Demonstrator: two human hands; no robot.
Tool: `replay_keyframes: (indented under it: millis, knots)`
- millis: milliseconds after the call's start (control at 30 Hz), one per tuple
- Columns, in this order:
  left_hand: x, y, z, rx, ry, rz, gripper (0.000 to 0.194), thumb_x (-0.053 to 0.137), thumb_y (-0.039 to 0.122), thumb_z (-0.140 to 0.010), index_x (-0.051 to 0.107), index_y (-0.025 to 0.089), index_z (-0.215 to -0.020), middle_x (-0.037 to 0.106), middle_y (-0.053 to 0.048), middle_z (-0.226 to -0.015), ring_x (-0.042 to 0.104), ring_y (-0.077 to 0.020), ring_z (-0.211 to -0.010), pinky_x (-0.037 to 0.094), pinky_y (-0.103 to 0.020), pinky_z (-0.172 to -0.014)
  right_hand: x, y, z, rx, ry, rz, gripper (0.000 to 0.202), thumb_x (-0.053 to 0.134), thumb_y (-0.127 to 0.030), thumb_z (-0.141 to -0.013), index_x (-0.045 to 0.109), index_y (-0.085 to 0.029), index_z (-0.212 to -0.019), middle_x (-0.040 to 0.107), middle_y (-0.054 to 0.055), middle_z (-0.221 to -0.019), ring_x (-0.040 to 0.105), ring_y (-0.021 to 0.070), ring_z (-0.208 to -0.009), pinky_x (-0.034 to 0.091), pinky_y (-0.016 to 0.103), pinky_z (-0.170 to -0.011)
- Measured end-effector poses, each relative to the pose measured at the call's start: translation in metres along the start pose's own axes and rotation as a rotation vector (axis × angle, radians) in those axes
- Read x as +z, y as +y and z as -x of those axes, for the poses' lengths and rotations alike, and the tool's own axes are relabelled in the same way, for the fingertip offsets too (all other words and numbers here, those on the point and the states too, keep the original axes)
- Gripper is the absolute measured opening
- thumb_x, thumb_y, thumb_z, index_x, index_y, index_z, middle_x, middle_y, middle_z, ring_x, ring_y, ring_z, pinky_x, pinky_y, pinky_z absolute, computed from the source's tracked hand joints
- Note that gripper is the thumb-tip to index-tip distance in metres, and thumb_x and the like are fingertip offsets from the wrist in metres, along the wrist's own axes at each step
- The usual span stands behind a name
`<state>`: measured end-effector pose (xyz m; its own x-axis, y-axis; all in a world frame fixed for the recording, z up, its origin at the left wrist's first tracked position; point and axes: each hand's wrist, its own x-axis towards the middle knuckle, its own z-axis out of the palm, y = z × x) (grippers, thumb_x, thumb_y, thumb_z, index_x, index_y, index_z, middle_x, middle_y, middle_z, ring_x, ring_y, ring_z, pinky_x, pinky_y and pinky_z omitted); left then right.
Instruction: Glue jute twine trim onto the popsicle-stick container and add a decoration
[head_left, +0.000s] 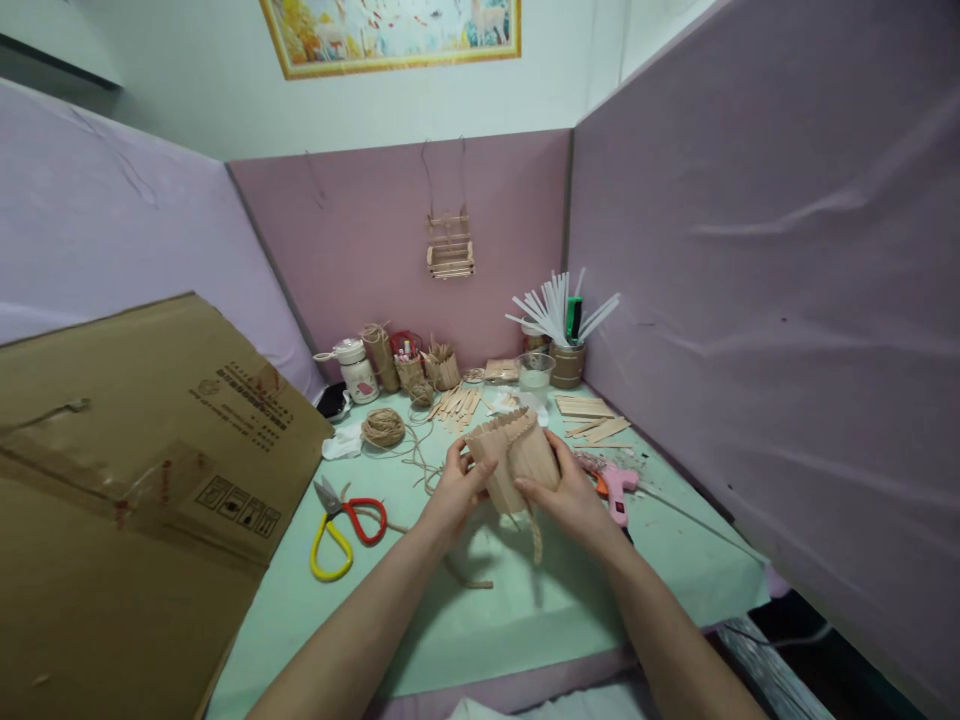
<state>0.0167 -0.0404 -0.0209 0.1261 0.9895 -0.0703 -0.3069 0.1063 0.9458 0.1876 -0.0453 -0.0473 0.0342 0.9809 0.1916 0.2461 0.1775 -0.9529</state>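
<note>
A small container made of upright wooden sticks (496, 462) is held up over the table between both hands, with a braided cord (537, 535) running over its side and dangling below. My left hand (459, 487) grips its left side, thumb on the front. On its right side my right hand (566, 490) is closed, thumb near the cord. Scissors with one yellow and one red handle (349, 520) lie to the left. Right of my right hand rests a pink glue gun (619, 490).
A ball of twine (383, 427), loose wooden sticks (456, 405) and flat stick stacks (585, 407) lie farther back. Jars and a holder of white glue sticks (566, 365) line the back. A large cardboard box (150, 480) stands at left. A small stick swing (451, 255) hangs behind.
</note>
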Motion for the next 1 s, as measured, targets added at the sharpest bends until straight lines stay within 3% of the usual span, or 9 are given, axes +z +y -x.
replay_keyframes:
  millis: [133,267,600,700,833,1000]
  knots:
    - [-0.017,0.005,-0.002,-0.080,-0.047,0.006,0.105,0.083,0.048,-0.060,0.022,0.033,-0.144,0.042,-0.016,-0.142,0.050,-0.0304,-0.123,0.050,-0.039,-0.086,-0.018,0.001,-0.002,0.064,-0.205,-0.258,0.088,0.072,-0.050,-0.070,0.032,-0.023,-0.144,0.056,0.012,-0.130,0.056,0.0285,-0.118,0.044,0.043,-0.099]
    - [-0.023,-0.001,-0.004,-0.128,-0.142,0.069,0.118,0.087,0.045,-0.053,0.017,0.032,-0.147,0.043,-0.015,-0.143,0.051,-0.0333,-0.120,0.050,-0.041,-0.085,-0.015,0.007,0.001,0.089,-0.287,-0.368,0.088,0.074,-0.050,-0.069,0.035,-0.022,-0.143,0.059,0.012,-0.127,0.058,0.0278,-0.115,0.045,0.041,-0.097]
    - [-0.016,-0.015,0.004,-0.053,0.007,0.091,0.098,0.086,0.028,-0.056,0.035,0.031,-0.140,0.049,-0.011,-0.139,0.055,-0.0293,-0.116,0.051,-0.037,-0.085,-0.004,0.013,0.003,0.037,-0.335,-0.392,0.076,0.071,-0.050,-0.073,0.042,-0.025,-0.138,0.057,0.012,-0.133,0.056,0.0281,-0.120,0.047,0.043,-0.097]
    - [-0.018,-0.017,0.002,-0.043,0.062,0.117,0.097,0.086,0.029,-0.056,0.036,0.033,-0.140,0.050,-0.010,-0.138,0.057,-0.0273,-0.111,0.052,-0.035,-0.083,-0.003,0.016,0.001,0.022,-0.242,-0.366,0.065,0.063,-0.056,-0.078,0.047,-0.025,-0.134,0.055,0.012,-0.136,0.053,0.0266,-0.124,0.046,0.042,-0.099]
    - [-0.021,-0.017,0.002,-0.036,0.097,0.130,0.099,0.085,0.030,-0.057,0.033,0.034,-0.141,0.052,-0.009,-0.137,0.059,-0.0255,-0.106,0.052,-0.033,-0.078,-0.004,0.020,-0.001,-0.012,0.005,-0.309,0.049,0.057,-0.055,-0.083,0.055,-0.024,-0.121,0.058,0.012,-0.131,0.056,0.0259,-0.119,0.046,0.044,-0.097]
    - [-0.017,-0.020,0.001,0.025,0.196,0.194,0.099,0.084,0.029,-0.060,0.030,0.035,-0.143,0.044,-0.009,-0.145,0.055,-0.0255,-0.115,0.053,-0.030,-0.079,-0.009,0.012,0.010,-0.265,0.191,0.038,0.032,0.058,-0.046,-0.085,0.062,-0.022,-0.105,0.064,0.009,-0.109,0.060,0.0233,-0.098,0.047,0.042,-0.089]
